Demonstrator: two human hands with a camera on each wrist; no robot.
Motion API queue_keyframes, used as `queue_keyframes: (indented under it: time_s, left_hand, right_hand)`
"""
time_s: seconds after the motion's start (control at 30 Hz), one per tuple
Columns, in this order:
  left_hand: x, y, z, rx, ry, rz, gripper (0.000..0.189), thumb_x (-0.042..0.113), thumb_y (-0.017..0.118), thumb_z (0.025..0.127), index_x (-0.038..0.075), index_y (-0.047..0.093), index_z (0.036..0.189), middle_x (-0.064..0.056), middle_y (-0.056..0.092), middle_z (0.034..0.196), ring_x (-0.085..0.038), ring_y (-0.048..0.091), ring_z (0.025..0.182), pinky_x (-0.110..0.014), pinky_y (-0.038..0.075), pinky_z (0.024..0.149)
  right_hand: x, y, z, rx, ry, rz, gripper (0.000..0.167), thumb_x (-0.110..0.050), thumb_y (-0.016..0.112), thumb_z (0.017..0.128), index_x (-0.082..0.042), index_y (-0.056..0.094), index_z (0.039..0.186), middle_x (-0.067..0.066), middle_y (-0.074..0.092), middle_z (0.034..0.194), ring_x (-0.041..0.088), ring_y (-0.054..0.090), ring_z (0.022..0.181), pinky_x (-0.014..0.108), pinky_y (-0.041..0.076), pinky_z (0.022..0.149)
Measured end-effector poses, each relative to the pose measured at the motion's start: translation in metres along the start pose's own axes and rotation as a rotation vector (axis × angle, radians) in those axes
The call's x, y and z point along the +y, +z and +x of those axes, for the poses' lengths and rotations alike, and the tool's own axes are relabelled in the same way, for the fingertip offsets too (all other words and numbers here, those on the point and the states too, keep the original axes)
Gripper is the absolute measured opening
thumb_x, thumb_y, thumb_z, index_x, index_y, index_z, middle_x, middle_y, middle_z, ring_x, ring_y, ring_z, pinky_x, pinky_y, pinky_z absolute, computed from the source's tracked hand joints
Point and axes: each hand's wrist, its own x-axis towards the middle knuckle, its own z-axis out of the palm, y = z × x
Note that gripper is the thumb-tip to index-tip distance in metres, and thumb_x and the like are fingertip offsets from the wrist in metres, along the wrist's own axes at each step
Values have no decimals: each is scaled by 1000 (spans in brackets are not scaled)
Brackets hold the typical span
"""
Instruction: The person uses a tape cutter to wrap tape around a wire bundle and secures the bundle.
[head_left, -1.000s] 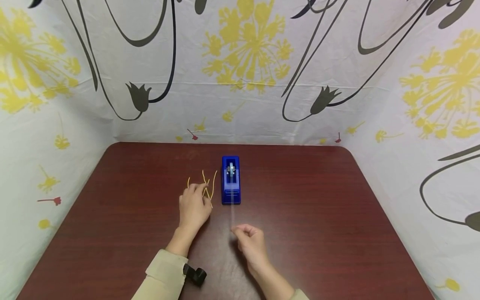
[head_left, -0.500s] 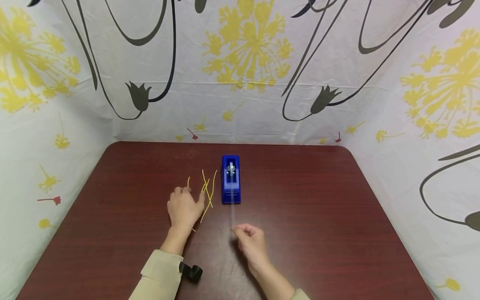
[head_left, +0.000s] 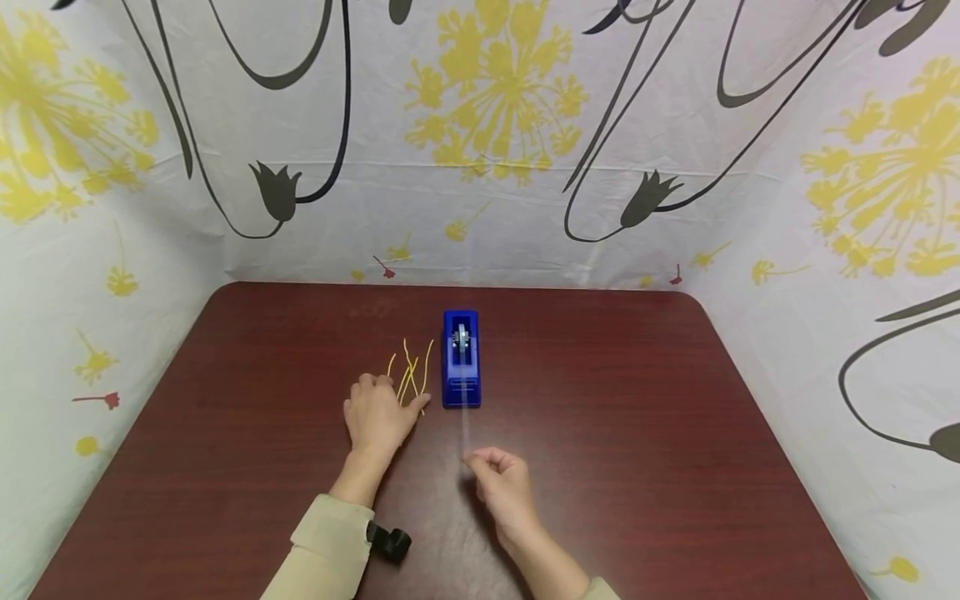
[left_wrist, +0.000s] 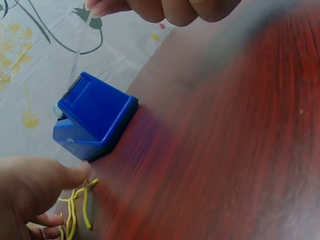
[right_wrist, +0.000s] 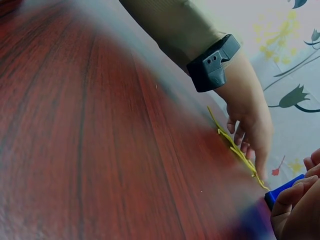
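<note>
A blue tape dispenser (head_left: 461, 387) stands near the middle of the table, its cutter end towards me. From it a clear strip of tape (head_left: 466, 429) runs to my right hand (head_left: 506, 492), which pinches the tape's end between thumb and finger. My left hand (head_left: 377, 421) lies palm down among several short yellow strings (head_left: 407, 379) left of the dispenser. Its thumb is spread out to the right and touches the strings (left_wrist: 72, 210); its other fingers look relaxed. The palm hides part of the strings in the head view. Both hands and the dispenser (right_wrist: 287, 192) also appear in the right wrist view.
The dark red wooden table (head_left: 637, 433) extends to both sides. A white cloth (head_left: 510, 225) with printed flowers hangs behind and beside it. A black wrist camera (head_left: 390, 543) sits on the left sleeve.
My left hand has shifted left, away from the strings' right side, then back right with its thumb spread, and the strings have moved closer together. My right hand and the tape have stayed still.
</note>
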Motion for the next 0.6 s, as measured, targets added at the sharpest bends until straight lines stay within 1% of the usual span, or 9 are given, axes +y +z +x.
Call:
queue_keyframes:
  time_s: [0.13, 0.23, 0.33, 0.47, 0.53, 0.6]
  left_hand:
    - [0, 1, 1, 18, 36, -32, 57, 42, 81, 84, -4, 69, 115, -23, 62, 112, -42, 57, 103, -55, 45, 86]
    - [0, 1, 1, 32, 62, -72, 43, 27, 79, 86, -3, 70, 115, -22, 64, 110, -42, 60, 102, -55, 45, 86]
    - [-1, 2, 1, 48, 85, -99, 31, 13, 75, 85, -2, 71, 113, -21, 67, 105, -42, 62, 98, -55, 47, 83]
    - [-2, 1, 1, 59, 106, -116, 29, 0, 70, 83, -1, 71, 112, -18, 69, 101, -40, 64, 93, -54, 48, 80]
    - [-2, 1, 1, 57, 111, -123, 32, -2, 68, 82, 0, 71, 114, -17, 69, 102, -40, 64, 93, -53, 48, 80]
    - [-3, 1, 0, 56, 115, -125, 33, -2, 69, 82, 1, 70, 115, -17, 69, 103, -39, 64, 94, -52, 48, 80]
  right_hand:
    - [0, 1, -1, -1, -3, -8, 10, -3, 68, 89, 6, 68, 84, -8, 42, 52, 3, 31, 43, 17, 26, 44]
    - [-1, 1, -2, -1, -6, -14, 11, -3, 69, 89, 7, 68, 85, -9, 42, 52, 2, 31, 43, 17, 26, 44]
    - [0, 1, -2, -1, -11, -17, 11, -4, 69, 89, 6, 68, 84, -9, 43, 52, 2, 32, 43, 17, 27, 43]
    - [1, 1, -1, -3, -13, -9, 10, -4, 68, 89, 3, 68, 82, -8, 43, 53, 3, 32, 43, 17, 27, 44]
    - [1, 1, -1, -4, -14, -9, 10, -4, 68, 89, 3, 68, 82, -8, 43, 53, 3, 32, 44, 17, 28, 44]
    - [1, 1, -1, -3, -9, -9, 11, -4, 68, 89, 5, 68, 83, -8, 43, 53, 2, 32, 44, 17, 28, 44]
